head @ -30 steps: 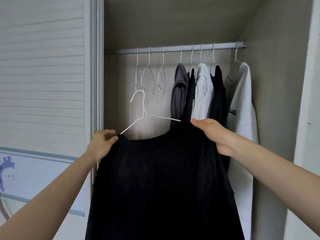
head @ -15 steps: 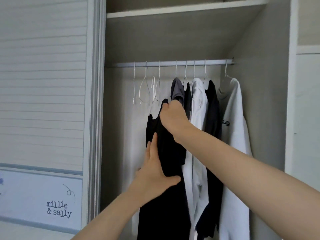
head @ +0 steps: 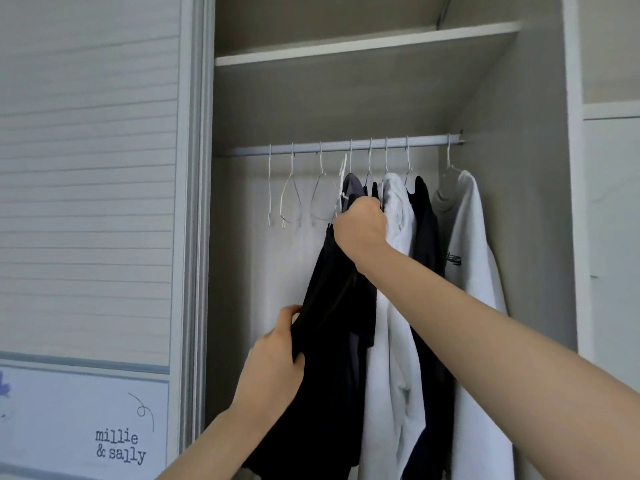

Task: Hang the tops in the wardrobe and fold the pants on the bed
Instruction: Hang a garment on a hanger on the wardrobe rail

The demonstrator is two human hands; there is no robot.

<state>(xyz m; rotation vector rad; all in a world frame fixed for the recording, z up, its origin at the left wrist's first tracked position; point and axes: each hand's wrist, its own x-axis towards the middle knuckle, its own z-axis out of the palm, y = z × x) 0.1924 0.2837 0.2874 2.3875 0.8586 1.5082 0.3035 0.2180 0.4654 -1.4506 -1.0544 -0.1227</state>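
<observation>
A black top on a white wire hanger hangs from my hands just below the wardrobe rail. My right hand grips the hanger and the top's shoulder, raised close under the rail, with the hook's tip a little short of it. Lower down, my left hand holds the left edge of the black fabric, thumb over the cloth. To the right hang a grey top, a white top, a dark top and a white sweatshirt.
Three empty wire hangers hang on the rail's left part. A shelf runs above the rail. The white slatted sliding door stands to the left, and the wardrobe's side panel to the right.
The black top went from being held spread out in front of the wardrobe to being lifted sideways toward the rail. My right hand rose; my left hand slid down the fabric's edge.
</observation>
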